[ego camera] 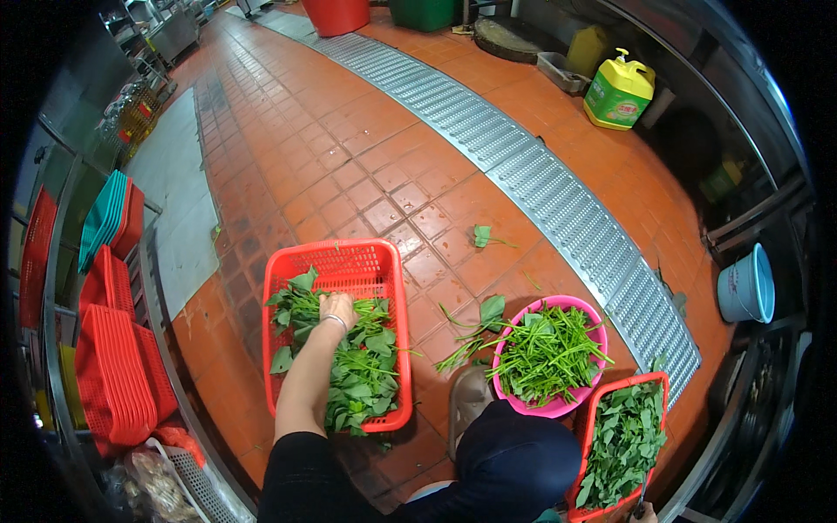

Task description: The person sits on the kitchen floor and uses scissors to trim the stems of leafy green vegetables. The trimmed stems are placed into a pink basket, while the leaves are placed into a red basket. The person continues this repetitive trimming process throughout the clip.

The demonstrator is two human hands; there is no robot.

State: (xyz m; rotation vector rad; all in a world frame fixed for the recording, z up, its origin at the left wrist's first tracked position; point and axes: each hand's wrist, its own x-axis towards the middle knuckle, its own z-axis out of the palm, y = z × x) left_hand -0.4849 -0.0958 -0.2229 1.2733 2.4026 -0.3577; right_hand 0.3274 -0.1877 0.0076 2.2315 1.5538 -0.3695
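Note:
My left hand, with a bracelet at the wrist, reaches into a red perforated plastic basket. Its fingers close around stems of the leafy greens lying there. At the bottom right edge, only part of my right hand shows, closed on a dark-handled tool; its kind is hard to make out. That hand is beside a second red basket filled with cut green leaves. Between the baskets stands a pink plastic basin heaped with cut green stems.
Loose stems and leaves lie on the orange tiled floor. A metal drain grate curves along the right. Stacked red baskets stand left on a rack. A blue bucket and a yellow-green pump jug are at the right.

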